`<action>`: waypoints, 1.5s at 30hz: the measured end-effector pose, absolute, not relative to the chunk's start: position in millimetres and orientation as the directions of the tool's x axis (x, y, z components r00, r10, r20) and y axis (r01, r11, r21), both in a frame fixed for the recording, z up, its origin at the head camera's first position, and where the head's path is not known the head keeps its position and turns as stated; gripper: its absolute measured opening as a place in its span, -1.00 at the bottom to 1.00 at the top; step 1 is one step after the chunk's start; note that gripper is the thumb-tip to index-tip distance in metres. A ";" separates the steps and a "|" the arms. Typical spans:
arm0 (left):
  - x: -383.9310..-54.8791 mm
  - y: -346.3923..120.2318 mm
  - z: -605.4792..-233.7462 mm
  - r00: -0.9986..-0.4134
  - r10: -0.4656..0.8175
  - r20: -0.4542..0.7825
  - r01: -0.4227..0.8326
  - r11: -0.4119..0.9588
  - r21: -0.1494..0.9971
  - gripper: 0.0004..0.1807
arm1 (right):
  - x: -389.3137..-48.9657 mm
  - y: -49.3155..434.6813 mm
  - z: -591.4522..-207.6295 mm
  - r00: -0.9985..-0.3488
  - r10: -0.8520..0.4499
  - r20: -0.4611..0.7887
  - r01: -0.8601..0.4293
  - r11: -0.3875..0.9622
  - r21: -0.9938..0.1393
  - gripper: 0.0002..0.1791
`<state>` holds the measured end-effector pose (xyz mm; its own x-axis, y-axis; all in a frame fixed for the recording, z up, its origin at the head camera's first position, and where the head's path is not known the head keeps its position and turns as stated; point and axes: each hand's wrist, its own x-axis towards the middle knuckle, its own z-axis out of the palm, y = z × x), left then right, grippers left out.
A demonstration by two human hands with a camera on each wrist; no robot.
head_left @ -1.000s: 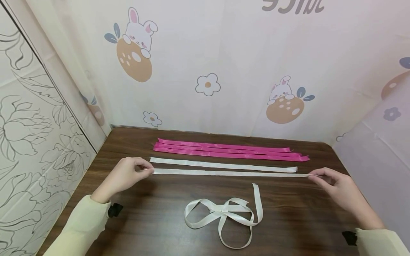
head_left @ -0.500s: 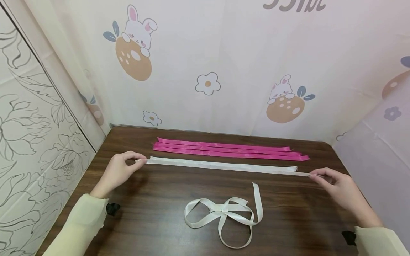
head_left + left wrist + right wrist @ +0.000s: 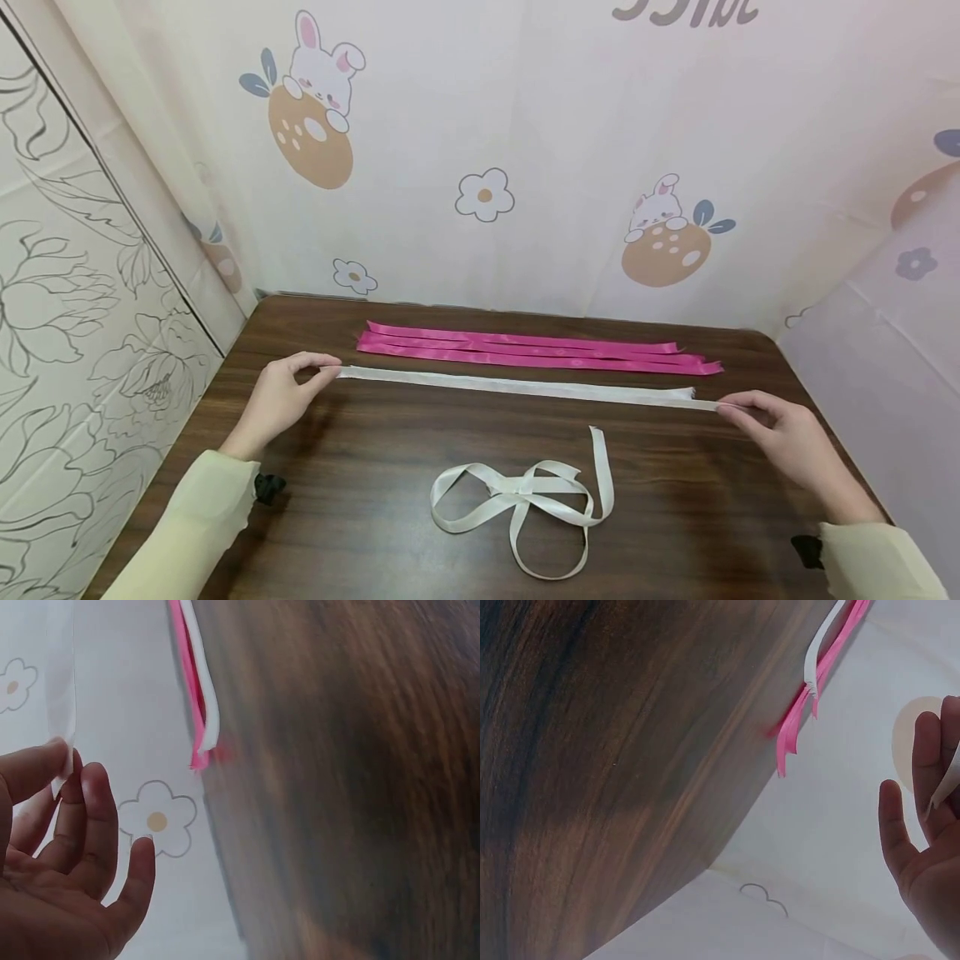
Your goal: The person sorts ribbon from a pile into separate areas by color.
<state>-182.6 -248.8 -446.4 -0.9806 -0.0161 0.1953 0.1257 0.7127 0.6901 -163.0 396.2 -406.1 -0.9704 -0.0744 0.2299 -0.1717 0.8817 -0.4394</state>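
A white ribbon (image 3: 61, 682) is stretched straight between my two hands, held up above the table. My left hand (image 3: 288, 396) pinches one end between thumb and fingertips. The other end (image 3: 703, 406) is pinched by my right hand (image 3: 783, 437), its ribbon tip (image 3: 943, 787) sticking out past the fingers in the right wrist view. Seen from the head, the held ribbon mostly overlaps a second white ribbon (image 3: 525, 386) lying flat on the table. Several pink ribbons (image 3: 540, 361) lie side by side just behind. Nearer the front lies a cream ribbon (image 3: 525, 492) with a bow-like gathering of loops.
The dark wood table (image 3: 360, 517) has its back edge against a pale curtain (image 3: 420, 125) printed with rabbits and flowers. At the left hangs a panel (image 3: 60, 317) with line-drawn flowers. Black bands (image 3: 268, 488) show at both sleeve cuffs.
My left hand has moved back and slightly left, bringing the held ribbon into line with the lying white one in the head view. My right hand has barely moved.
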 end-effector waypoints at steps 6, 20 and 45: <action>-189.6 -250.5 -455.3 -0.989 -0.013 0.148 0.090 0.741 0.665 -0.73 | -166.8 401.8 -409.6 -0.977 -0.050 0.207 -0.134 0.899 -0.416 -0.83; -199.1 -245.5 -471.6 -0.992 -0.010 0.125 0.073 0.763 0.642 -0.85 | -178.3 419.9 -434.1 -0.999 0.044 0.016 0.034 0.919 -0.392 -0.54; -213.2 -236.1 -469.8 -1.000 -0.026 -0.011 -0.027 0.827 0.562 -0.79 | -205.1 409.2 -445.4 -0.970 0.131 -0.206 0.191 0.931 -0.310 -0.39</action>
<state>-213.2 -236.1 -469.8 -0.9996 -0.0255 -0.0108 -0.0272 0.8270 0.5616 -205.1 409.2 -445.4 -0.9698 0.1306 -0.2059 0.1912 0.9314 -0.3097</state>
